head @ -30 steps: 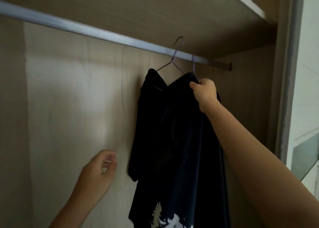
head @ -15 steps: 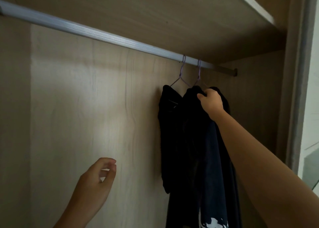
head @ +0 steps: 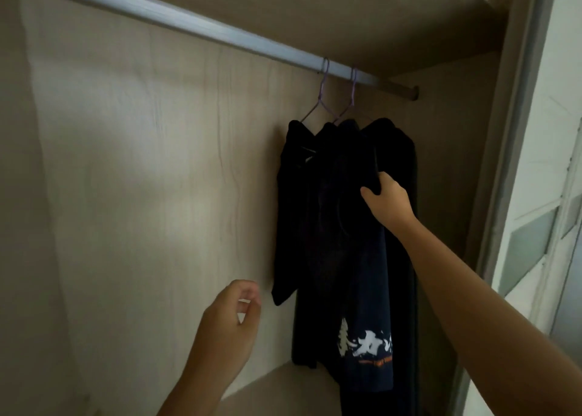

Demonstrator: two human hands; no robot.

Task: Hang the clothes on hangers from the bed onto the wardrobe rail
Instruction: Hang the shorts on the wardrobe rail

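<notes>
A silvery-grey rail (head: pixel 189 26) crosses a wardrobe whose back panel (head: pixel 141 163) is pale beige with faint, wavy wood grain. The left hanger (head: pixel 324 80) and the right hanger (head: pixel 353 85) are both thin lilac wire. The black garment (head: pixel 293 195) is plain. The navy garment (head: pixel 362 274) beside it carries a white print (head: pixel 365 346) of brush-like characters and a tree shape near its hem, underlined by a thin orange strip. The door frame (head: pixel 551 132) at far right is white and pale grey.
</notes>
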